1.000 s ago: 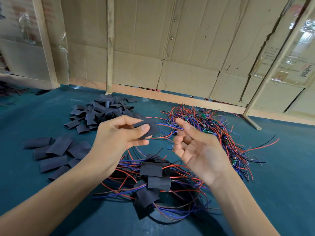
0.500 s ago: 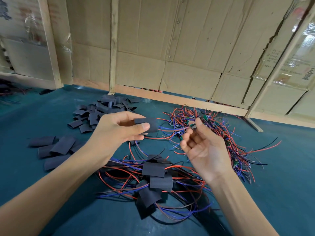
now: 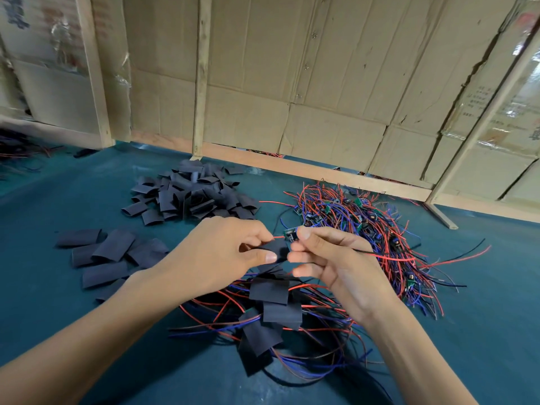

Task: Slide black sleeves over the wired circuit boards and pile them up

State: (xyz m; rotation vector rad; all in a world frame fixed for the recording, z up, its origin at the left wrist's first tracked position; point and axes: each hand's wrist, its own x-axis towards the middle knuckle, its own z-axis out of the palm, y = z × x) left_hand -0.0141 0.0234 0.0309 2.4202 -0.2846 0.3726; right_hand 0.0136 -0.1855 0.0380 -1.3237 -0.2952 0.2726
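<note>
Circuit board (image 3: 290, 234) in right hand (image 3: 336, 267) grip, touching left hand's (image 3: 222, 255) sleeve (image 3: 276, 249).

A makeshift assembly workshop, rough and improvised: walled off with flattened cardboard sheets (image 3: 292, 83) nailed to bare wooden battens (image 3: 200, 74), some panels taped over with clear plastic. Worked on a teal-covered bench (image 3: 58, 287) strewn in bulk with cut black sleeves (image 3: 187, 194), a tangle of red and blue wired circuit boards (image 3: 365, 217), and a heap of sleeved ones (image 3: 271, 311)
</note>
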